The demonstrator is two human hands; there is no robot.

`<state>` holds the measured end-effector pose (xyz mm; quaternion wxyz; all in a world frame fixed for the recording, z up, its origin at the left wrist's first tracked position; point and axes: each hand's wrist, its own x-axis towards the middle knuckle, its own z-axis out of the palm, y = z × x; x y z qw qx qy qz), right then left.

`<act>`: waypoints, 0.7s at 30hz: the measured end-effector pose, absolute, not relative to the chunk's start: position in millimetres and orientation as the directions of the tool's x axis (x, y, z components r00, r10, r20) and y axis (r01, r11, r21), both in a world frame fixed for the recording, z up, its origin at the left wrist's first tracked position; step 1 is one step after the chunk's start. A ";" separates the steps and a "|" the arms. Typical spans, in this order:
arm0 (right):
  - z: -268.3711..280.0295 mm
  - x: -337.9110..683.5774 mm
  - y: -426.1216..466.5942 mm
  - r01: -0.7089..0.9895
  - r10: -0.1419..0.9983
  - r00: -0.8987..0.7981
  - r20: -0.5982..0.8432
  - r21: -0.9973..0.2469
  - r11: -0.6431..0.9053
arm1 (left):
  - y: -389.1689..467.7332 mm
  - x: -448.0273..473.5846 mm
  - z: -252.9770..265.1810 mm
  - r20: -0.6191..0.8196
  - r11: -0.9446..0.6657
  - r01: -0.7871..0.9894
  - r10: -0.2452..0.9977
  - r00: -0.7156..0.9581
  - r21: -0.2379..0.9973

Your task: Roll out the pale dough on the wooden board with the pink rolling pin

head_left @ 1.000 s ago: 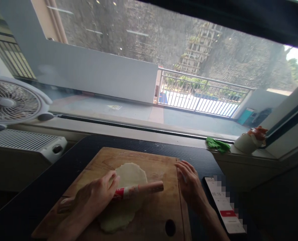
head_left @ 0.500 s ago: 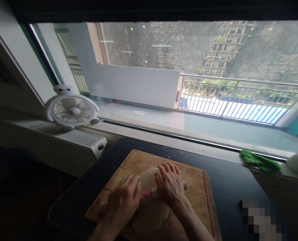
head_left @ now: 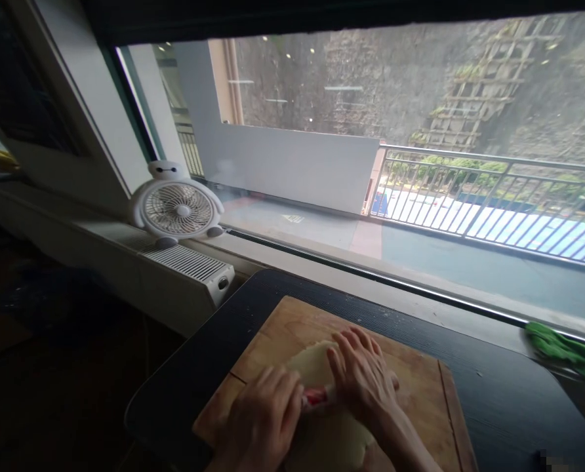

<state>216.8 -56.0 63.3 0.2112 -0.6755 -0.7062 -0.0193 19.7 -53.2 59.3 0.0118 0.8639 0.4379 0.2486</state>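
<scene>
At the left, a white fan (head_left: 181,208) with a rounded head stands at the window, just above a white heater (head_left: 187,263) with a slatted top. To the right of the heater, a dark table (head_left: 174,387) with rounded corners carries a wooden board (head_left: 273,334), laid flat. Over the board's left part is the left hand (head_left: 267,410), blurred, its fingers bent over the near-left part of a rolling pin (head_left: 316,396); whether they close around it cannot be told. The pin, marked by a red label between the two hands, lies across a flattened sheet of dough (head_left: 329,436), which shows on both its far and near sides. The right hand (head_left: 364,372) rests over the pin's right part, open, fingers extended forward; the pin's end shows just beyond it. Farther right, outside the glass, runs a metal railing (head_left: 494,210). At the far right, a crumpled green cloth (head_left: 563,351) lies on the sill (head_left: 420,301).
</scene>
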 end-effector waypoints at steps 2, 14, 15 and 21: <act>58.4 219.7 -84.9 0.965 0.946 -0.063 0.317 -0.223 0.138 | -75.0 11.6 50.0 0.428 -0.654 0.730 0.728 0.535 0.200; 74.8 194.6 23.7 0.976 0.967 0.029 0.254 -0.214 0.026 | -49.5 25.2 78.9 0.204 -0.556 0.780 0.831 0.517 0.286; 74.3 194.4 22.9 0.976 0.967 0.023 0.254 -0.215 0.033 | -51.5 24.3 77.1 0.219 -0.549 0.785 0.836 0.504 0.287; 54.8 211.1 -56.2 0.988 0.950 -0.028 0.311 -0.135 0.073 | -82.8 -1.0 40.4 0.407 -0.635 0.734 0.752 0.518 0.240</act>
